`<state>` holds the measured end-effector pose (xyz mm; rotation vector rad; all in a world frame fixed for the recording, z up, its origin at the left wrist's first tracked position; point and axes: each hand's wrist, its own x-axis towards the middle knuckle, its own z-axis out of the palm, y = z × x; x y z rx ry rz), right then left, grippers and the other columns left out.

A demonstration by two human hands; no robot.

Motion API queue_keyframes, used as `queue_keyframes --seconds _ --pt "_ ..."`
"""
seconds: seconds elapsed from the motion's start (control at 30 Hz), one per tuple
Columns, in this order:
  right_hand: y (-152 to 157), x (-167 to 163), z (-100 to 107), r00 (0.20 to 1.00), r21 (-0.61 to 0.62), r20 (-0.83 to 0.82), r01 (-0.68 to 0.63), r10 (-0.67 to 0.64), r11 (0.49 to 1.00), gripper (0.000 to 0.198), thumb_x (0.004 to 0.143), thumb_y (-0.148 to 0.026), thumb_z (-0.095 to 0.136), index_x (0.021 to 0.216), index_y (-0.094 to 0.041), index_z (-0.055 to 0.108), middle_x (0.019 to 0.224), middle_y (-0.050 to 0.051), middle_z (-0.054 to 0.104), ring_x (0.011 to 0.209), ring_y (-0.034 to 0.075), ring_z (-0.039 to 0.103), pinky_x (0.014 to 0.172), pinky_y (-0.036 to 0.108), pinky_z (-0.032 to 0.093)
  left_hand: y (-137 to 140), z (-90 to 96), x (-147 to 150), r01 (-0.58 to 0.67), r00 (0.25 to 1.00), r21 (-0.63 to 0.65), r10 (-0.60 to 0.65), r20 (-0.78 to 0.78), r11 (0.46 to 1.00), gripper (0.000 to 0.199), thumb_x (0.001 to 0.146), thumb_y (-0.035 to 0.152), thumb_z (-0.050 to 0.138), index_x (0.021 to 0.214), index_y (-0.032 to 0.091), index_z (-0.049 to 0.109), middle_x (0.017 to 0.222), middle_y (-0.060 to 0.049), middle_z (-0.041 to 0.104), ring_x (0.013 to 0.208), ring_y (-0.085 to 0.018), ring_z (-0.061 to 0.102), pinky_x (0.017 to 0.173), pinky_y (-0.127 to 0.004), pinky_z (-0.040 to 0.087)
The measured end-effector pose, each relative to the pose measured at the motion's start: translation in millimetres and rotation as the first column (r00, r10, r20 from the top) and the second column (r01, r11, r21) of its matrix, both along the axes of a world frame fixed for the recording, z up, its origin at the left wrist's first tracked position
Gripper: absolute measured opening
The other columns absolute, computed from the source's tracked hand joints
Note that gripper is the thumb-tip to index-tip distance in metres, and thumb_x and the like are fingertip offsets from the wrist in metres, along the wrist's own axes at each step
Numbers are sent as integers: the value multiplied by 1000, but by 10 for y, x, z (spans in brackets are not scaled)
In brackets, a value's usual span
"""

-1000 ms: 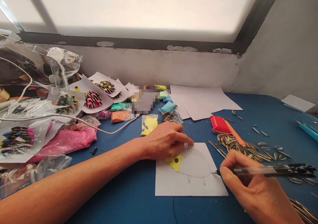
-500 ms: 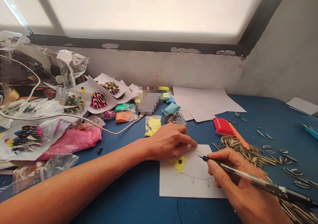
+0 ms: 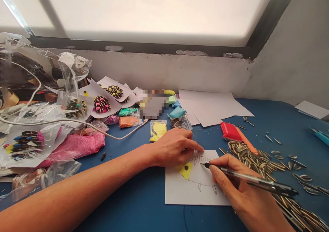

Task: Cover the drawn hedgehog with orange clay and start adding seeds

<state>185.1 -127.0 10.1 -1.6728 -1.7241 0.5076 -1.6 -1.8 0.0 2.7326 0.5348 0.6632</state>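
My right hand (image 3: pixel 239 180) grips a black pen (image 3: pixel 254 179), its tip on a white sheet of paper (image 3: pixel 177 194). The sheet bears an ink outline of a rounded animal with short zigzag legs and rows of small marks along its upper back. A flat piece of yellow clay (image 3: pixel 184 171) with a dark dot covers its head end. Pressing on the sheet's upper left edge is my left hand (image 3: pixel 177 146), index finger stretched out and the other fingers partly hidden beneath it.
Striped sunflower seeds (image 3: pixel 259 160) lie heaped at right beside a red packet (image 3: pixel 231 132). Behind my left hand are a yellow clay bag (image 3: pixel 158 130) and more coloured packets. Blank sheets (image 3: pixel 210 103) lie near the wall. Seed-covered pictures (image 3: pixel 101 103), a pink cloth (image 3: pixel 77 146) and a white cable (image 3: pixel 120 136) crowd the left.
The pen tip has moved a little left and down on the drawing, my right hand shifting left with it. My left hand stays in place.
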Motion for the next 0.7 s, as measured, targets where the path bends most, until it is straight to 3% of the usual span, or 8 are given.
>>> queue_keyframes --seconds 0.37,0.7 --pt "8 7 -20 1000 33 -3 -28 28 999 22 94 -47 53 85 -29 63 62 -7 60 53 11 54 47 21 42 -11 10 -2 -3 1000 -15 3 -3 1000 29 94 18 53 110 25 76 76 -2 53 69 -14 47 70 -29 35" --pt "-6 9 -46 1000 54 6 -12 11 998 20 92 -45 54 84 -29 63 59 -7 61 47 11 49 39 22 37 -9 18 3 -13 999 -2 13 -29 1000 28 94 19 54 110 27 76 76 -1 53 69 -13 47 70 -29 36"
